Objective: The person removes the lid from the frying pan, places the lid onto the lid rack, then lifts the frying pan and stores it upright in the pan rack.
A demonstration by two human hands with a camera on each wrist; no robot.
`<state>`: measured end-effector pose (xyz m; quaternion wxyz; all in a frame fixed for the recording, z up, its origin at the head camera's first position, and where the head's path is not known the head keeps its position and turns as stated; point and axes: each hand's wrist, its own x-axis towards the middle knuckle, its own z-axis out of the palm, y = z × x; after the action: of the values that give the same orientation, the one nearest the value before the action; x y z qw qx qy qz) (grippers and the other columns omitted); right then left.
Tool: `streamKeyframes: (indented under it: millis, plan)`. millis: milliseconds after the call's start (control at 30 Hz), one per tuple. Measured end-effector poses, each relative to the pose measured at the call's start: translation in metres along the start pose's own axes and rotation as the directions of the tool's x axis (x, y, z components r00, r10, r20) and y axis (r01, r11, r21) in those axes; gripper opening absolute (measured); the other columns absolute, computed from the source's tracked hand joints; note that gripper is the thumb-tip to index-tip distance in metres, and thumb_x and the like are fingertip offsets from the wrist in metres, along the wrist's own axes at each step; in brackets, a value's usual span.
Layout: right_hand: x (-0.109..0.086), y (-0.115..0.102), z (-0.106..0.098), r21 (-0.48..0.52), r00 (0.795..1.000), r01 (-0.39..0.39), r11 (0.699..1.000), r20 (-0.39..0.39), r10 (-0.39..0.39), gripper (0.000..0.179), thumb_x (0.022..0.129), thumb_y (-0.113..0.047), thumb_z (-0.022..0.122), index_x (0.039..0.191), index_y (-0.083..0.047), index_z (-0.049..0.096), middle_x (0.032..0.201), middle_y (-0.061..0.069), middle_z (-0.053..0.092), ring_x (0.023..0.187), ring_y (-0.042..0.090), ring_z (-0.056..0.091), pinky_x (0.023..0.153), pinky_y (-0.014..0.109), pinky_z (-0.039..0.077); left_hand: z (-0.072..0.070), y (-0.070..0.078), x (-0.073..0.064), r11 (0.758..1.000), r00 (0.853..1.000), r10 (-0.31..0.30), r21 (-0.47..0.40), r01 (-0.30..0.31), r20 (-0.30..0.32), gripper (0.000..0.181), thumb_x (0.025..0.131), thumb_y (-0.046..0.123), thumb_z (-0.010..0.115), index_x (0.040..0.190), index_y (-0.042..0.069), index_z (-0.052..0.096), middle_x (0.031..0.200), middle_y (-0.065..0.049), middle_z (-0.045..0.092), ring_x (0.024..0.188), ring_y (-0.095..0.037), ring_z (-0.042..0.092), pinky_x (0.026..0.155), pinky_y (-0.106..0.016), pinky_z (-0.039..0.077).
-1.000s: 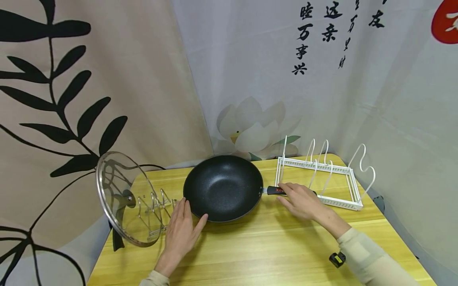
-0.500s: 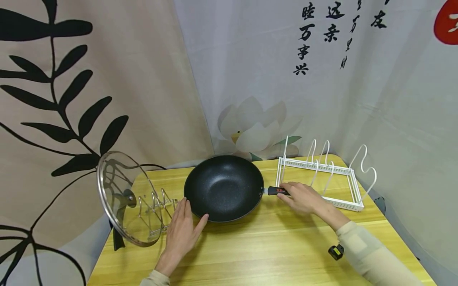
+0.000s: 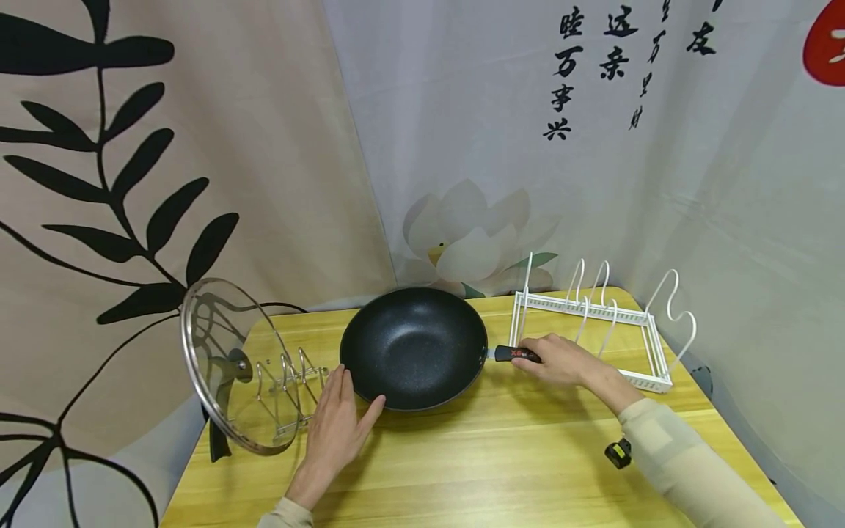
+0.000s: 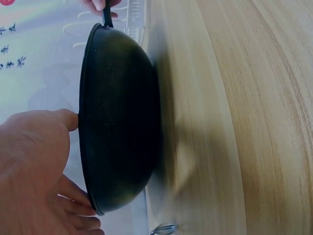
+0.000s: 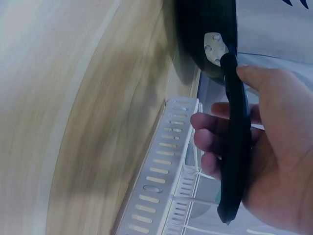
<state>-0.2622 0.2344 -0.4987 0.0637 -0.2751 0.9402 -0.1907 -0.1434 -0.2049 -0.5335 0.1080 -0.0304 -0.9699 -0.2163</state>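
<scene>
A black wok (image 3: 412,348) sits on the wooden table, its hollow side facing up. My left hand (image 3: 335,422) rests at the wok's left rim with fingers mostly straight; in the left wrist view the thumb (image 4: 69,119) touches the rim edge and the fingers reach the wok's lower end. On the other side, my right hand (image 3: 560,361) grips the wok's black handle (image 3: 508,353). In the right wrist view the thumb lies along the handle (image 5: 235,137) and the curled fingers (image 5: 210,139) show beyond it.
A white rack (image 3: 645,381) with upright hoops stands behind and right of the right hand. At the left, a glass lid (image 3: 239,364) leans upright by a small metal wire rack (image 3: 286,378). The wooden table (image 3: 462,469) extends in front; printed curtains (image 3: 462,88) hang behind.
My right hand has shifted slightly right along the handle, and its fingers have settled round it. My left hand and the wok stay as they were.
</scene>
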Motion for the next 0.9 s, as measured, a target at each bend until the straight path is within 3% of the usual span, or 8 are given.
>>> streamKeyframes:
  millis: [400, 733, 900]
  plan:
    - [0.004, 0.0106, 0.003, 0.001, 0.999, 0.033, 0.999, -0.027, -0.033, 0.033, 0.115, -0.047, 0.064, 0.093, -0.023, 0.068, 0.073, -0.01, 0.057, 0.061, 0.004, 0.048, 0.061, 0.025, 0.04, 0.0009, -0.0008, -0.0002, 1.0, 1.0, 0.001, -0.015, -0.001, -0.003, 0.098, 0.111, 0.058, 0.066, 0.166, -0.018, 0.037, 0.18, -0.037, 0.03, 0.169, -0.055, 0.031, 0.136, -0.069, 0.035]
    - [0.0014, 0.0065, 0.0037, -0.002, 1.0, 0.012, 1.0, -0.017, -0.013, 0.032, 0.116, -0.048, 0.062, 0.1, -0.021, 0.072, 0.076, -0.01, 0.06, 0.066, 0.007, 0.05, 0.066, 0.028, 0.042, 0.0007, -0.0033, 0.0038, 1.0, 1.0, 0.024, -0.014, -0.024, -0.003, 0.096, 0.112, 0.052, 0.069, 0.165, -0.02, 0.036, 0.179, -0.039, 0.029, 0.168, -0.056, 0.033, 0.134, -0.068, 0.038]
    - [-0.0015, 0.004, 0.0061, -0.012, 1.0, 0.004, 1.0, -0.031, -0.005, 0.033, 0.116, -0.048, 0.062, 0.1, -0.021, 0.071, 0.075, -0.009, 0.059, 0.065, 0.007, 0.049, 0.064, 0.028, 0.04, -0.0013, -0.0026, 0.0067, 0.999, 1.0, 0.01, -0.043, -0.009, 0.026, 0.093, 0.112, 0.046, 0.07, 0.167, -0.02, 0.032, 0.181, -0.038, 0.025, 0.17, -0.055, 0.03, 0.135, -0.069, 0.037]
